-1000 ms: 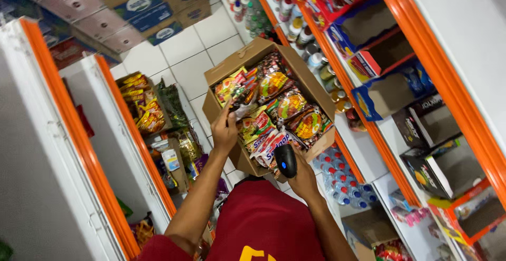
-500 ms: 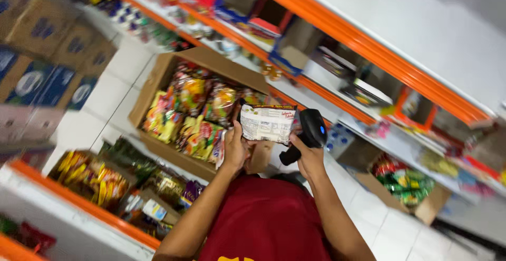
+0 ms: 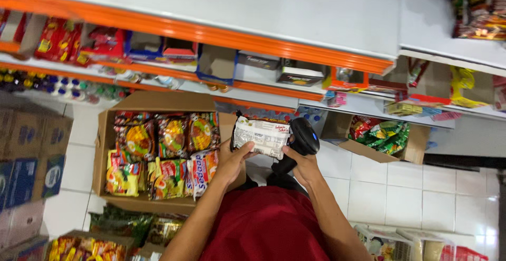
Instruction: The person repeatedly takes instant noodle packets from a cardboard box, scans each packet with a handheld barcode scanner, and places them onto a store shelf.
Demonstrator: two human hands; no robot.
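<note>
Raised higher since half a second ago, the noodle packet (image 3: 262,136) sits pinched in the left hand (image 3: 230,162) above the cardboard box's (image 3: 105,187) right edge; the right hand (image 3: 303,167), fingers wrapped, aims a black scanner (image 3: 301,139). Crinkled film could spoil the reading.

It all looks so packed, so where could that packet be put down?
Bare floor tiles lie between the big carton and the smaller box. The shelf top is bare too. The big carton and the lower shelves are crowded.
</note>
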